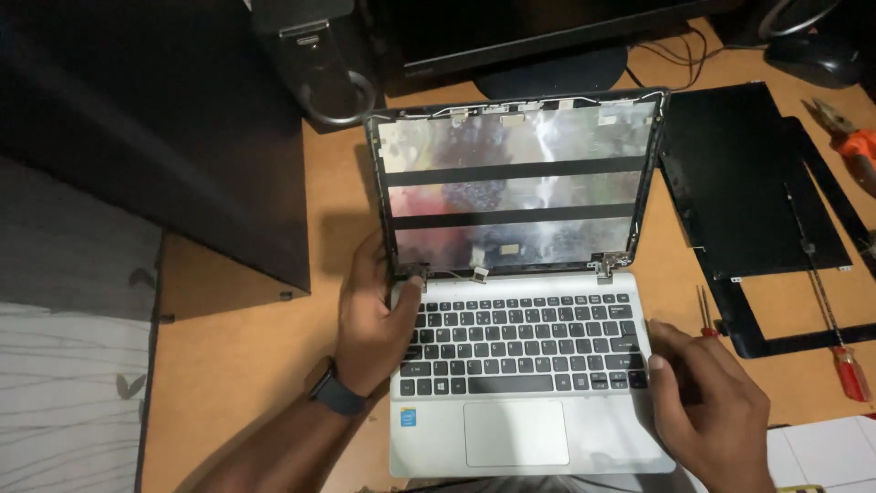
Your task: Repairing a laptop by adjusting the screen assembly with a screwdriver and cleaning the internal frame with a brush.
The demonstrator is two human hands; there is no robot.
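A silver laptop (pixel 520 429) lies open on the wooden desk (pixel 237 356). Its screen panel is out, so the lid (pixel 516 183) shows bare foil with two black tape strips. My left hand (pixel 370 315), with a dark watch on the wrist, grips the laptop's left edge, thumb pressed by the left hinge (pixel 412 271). My right hand (pixel 707 402) rests on the right side of the base beside the keyboard (pixel 525 342), fingers curled over the edge. The right hinge (pixel 610 265) is uncovered.
The removed black screen panel (pixel 753 183) and bezel frame (pixel 776 338) lie to the right with two red-handled screwdrivers (pixel 849 370), (pixel 703 315). Orange pliers (pixel 853 141) sit far right. A monitor stand (pixel 552 68), a speaker (pixel 324 64) and a mouse (pixel 817 55) stand behind. White paper (pixel 821 452) lies bottom right.
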